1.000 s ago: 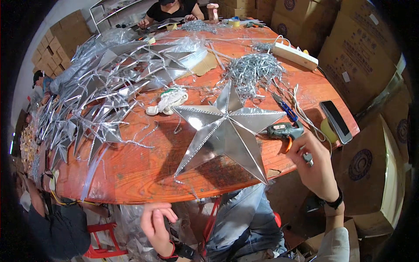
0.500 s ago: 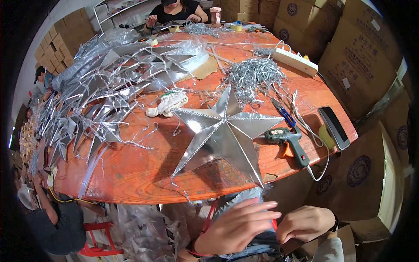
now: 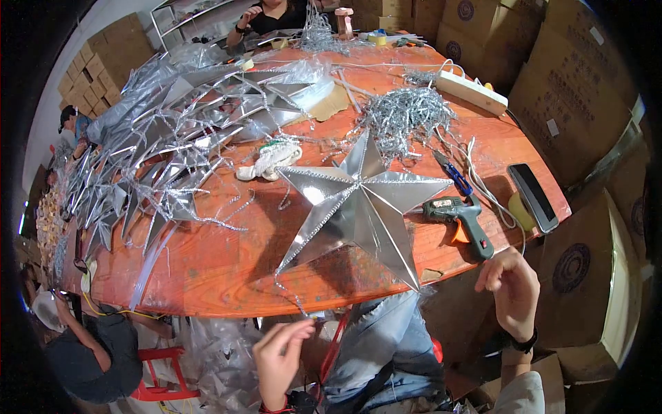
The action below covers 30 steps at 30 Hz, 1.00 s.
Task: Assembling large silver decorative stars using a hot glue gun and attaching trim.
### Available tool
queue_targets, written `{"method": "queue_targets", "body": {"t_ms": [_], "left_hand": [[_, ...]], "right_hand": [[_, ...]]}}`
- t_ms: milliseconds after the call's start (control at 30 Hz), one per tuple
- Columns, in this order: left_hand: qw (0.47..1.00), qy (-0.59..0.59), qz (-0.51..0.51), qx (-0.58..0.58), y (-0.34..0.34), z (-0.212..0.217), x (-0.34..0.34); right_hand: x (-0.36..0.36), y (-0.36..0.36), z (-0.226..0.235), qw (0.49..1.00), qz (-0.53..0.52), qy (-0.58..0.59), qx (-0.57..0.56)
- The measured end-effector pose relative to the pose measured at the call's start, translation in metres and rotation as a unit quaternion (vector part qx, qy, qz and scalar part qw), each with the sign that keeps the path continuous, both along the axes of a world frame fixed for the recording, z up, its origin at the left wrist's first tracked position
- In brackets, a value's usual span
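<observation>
A large silver foil star (image 3: 352, 214) stands over the table's front edge, with glittery tinsel trim along some ridges. From its lower left point a loose tinsel strand (image 3: 291, 297) hangs down. My left hand (image 3: 279, 359) is below the edge, fingers half bent, the tips beside the strand's lower end; no firm grip shows. My right hand (image 3: 514, 290) is raised at the right, fingers loosely curled and holding nothing visible. Just above it lies a dark glue gun (image 3: 469, 224) with an orange trigger. Blue-handled pliers or cutters (image 3: 455, 172) lie behind the gun.
Many silver stars (image 3: 158, 165) are heaped at the left, near a white glove (image 3: 272, 160). A tinsel pile (image 3: 407, 117), a white power strip (image 3: 472, 93) with cords, and a phone (image 3: 532, 196) on a tape roll lie to the right. Cardboard boxes (image 3: 579, 269) flank the table. Co-workers sit beyond and left.
My hands, close together over my lap before, have parted: the left moved left to the hanging strand, the right up toward the glue gun. The co-worker opposite has lifted tinsel.
</observation>
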<state>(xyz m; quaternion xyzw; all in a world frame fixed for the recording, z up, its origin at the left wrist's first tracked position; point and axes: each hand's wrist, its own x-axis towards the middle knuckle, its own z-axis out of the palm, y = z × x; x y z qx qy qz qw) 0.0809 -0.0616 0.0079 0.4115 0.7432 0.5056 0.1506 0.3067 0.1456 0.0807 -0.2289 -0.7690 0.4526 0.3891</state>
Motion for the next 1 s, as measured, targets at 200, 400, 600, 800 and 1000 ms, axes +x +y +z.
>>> {"method": "queue_targets", "body": {"t_ms": [200, 400, 600, 800, 1000], "left_hand": [[0.983, 0.008, 0.145, 0.110, -0.012, 0.004, -0.031], [0.969, -0.041, 0.077, 0.229, 0.047, 0.014, -0.072], [0.963, -0.098, 0.075, 0.239, 0.053, 0.006, -0.087], [0.967, -0.110, 0.060, 0.220, 0.055, -0.003, -0.086], [0.973, -0.088, 0.045, 0.207, 0.054, -0.005, -0.087]], "right_hand": [[-0.017, 0.018, -0.019, 0.998, -0.024, 0.052, 0.030], [-0.016, 0.022, -0.024, 0.995, -0.070, 0.035, 0.064], [-0.008, 0.043, -0.041, 0.987, -0.150, 0.012, 0.049], [-0.006, 0.055, -0.048, 0.976, -0.175, -0.085, 0.100], [-0.018, 0.042, -0.047, 0.990, -0.133, -0.018, 0.047]]}}
